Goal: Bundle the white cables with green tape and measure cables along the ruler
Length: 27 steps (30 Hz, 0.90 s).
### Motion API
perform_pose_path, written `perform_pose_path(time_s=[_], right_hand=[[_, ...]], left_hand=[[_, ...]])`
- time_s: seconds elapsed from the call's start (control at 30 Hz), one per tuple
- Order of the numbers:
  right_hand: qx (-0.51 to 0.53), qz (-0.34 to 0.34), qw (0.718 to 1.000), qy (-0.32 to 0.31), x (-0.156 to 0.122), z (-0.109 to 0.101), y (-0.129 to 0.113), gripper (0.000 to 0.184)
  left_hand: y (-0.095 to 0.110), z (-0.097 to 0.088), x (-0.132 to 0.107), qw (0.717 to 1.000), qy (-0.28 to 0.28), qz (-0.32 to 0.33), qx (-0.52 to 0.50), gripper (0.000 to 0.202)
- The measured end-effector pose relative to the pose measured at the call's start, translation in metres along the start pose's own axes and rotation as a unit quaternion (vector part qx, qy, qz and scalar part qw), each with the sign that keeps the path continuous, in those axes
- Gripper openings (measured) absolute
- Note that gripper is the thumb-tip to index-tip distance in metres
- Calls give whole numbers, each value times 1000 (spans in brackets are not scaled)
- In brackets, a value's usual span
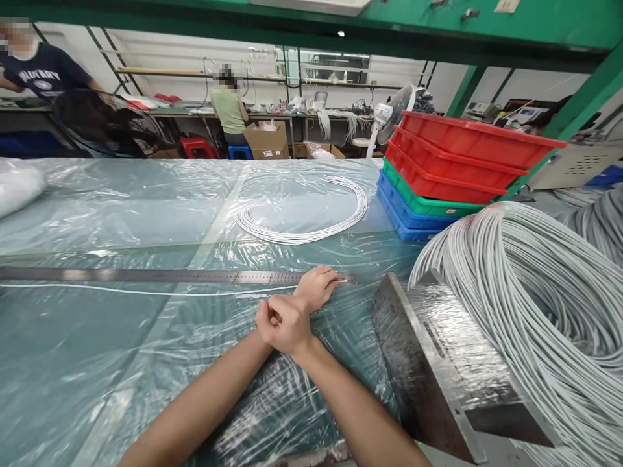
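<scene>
My forearms cross over the table. My left hand, the farther one, pinches the tip of a thin white cable near the right end of a long steel ruler. From there the cable runs left beside the ruler and leaves the view. My right hand is above my left wrist, its fingers loosely curled closed, with nothing visible in them. Beyond the ruler lies a loose loop of cut white cables.
Clear plastic sheeting covers the table. To the right are an angled metal bracket, a large coil of pale cable and stacked red, green and blue bins. A green beam crosses overhead. Two people and a fan are in the background.
</scene>
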State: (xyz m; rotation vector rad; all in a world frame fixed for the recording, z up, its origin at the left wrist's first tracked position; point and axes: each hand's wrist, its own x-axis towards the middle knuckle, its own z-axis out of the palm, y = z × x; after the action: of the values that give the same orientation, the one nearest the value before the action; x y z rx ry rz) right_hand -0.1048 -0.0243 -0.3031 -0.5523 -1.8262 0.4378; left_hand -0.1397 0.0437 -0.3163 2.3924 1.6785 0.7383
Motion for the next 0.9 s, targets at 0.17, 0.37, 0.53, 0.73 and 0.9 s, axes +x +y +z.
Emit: perform_pose_path(time_s=[0.17,0.37,0.53,0.73,0.9], right_hand=[[-23,6,1000,0,3,-3,2,39],[27,-8,998,49,8,-4,0,36],[69,-23,997,36,0,-11,-10,38],[99,-41,994,29,-12,-11,-6,43],[93,-54,994,33,-14,-13,-8,43]], left_hand=[[4,3,4,999,-22,28,4,19],[4,5,3,999,-21,27,-4,19],[13,7,-9,999,-30,11,23,19],[1,10,-24,998,1,8,66,21],[-6,2,-35,997,14,13,77,17]])
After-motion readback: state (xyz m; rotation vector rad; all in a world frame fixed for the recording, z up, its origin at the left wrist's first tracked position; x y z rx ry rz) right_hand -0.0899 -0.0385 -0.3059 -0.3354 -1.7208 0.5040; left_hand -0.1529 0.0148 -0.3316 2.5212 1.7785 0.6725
